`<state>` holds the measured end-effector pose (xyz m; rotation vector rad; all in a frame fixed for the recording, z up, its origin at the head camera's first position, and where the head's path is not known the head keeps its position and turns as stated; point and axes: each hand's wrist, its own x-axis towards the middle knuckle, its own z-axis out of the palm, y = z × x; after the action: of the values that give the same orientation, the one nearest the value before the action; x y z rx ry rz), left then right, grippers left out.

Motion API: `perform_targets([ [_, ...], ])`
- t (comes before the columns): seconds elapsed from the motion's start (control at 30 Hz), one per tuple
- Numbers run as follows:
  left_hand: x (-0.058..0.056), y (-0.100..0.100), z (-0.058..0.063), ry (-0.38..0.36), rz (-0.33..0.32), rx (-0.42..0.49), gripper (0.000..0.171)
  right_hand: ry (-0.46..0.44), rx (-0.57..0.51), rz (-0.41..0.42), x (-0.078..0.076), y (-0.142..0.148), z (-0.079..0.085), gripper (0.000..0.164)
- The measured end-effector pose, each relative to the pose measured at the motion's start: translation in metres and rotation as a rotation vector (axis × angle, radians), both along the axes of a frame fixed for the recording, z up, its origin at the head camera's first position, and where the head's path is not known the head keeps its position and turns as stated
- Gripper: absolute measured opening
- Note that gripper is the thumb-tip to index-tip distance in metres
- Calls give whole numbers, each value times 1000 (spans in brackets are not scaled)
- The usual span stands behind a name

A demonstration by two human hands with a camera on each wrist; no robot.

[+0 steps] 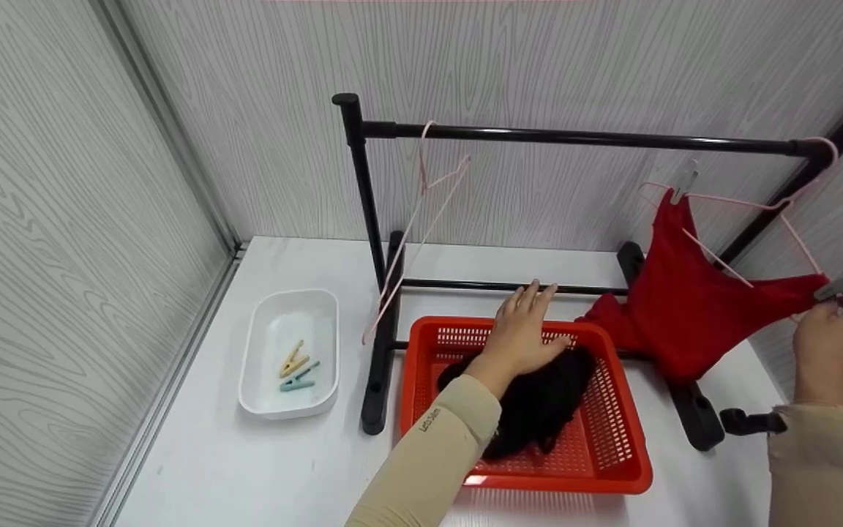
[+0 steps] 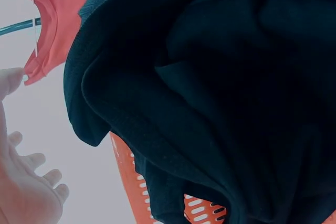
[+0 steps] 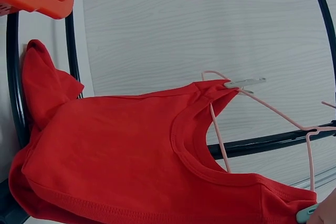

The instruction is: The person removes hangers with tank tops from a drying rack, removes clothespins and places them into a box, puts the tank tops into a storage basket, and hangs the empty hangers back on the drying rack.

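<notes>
My right hand (image 1: 842, 340) pinches a pale green clothespin (image 1: 841, 285) at one shoulder of a red sleeveless top (image 1: 699, 293). The top hangs on a pink hanger (image 1: 736, 199) at the right end of the rack, and a grey clothespin (image 1: 683, 181) clips its other shoulder. In the right wrist view, only a bit of the hand (image 3: 324, 212) shows beside the clothespin (image 3: 306, 213). My left hand (image 1: 522, 333), fingers straight and spread, is over the red basket (image 1: 630, 439), above a dark garment (image 1: 546, 406) heaped inside. That garment fills most of the left wrist view.
A black rack (image 1: 575, 137) stands across the white table (image 1: 195, 461), with a bare pink hanger (image 1: 410, 234) at its left end. Left of it, a white tub (image 1: 290, 304) holds a yellow clothespin (image 1: 293, 360) and a blue-green clothespin (image 1: 298, 379). Grey panels rise behind.
</notes>
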<state>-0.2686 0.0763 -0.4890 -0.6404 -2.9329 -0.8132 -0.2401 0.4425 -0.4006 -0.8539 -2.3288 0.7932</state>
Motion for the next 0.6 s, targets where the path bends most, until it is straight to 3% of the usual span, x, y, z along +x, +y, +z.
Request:
perform_targets([
  [0.3, -5, -1, -7, -5, 4, -17, 82, 46, 40, -28, 4, -2, -6, 42],
  [0.6, -6, 1, -9, -49, 6, 56, 85, 32, 1, -19, 6, -3, -5, 44],
])
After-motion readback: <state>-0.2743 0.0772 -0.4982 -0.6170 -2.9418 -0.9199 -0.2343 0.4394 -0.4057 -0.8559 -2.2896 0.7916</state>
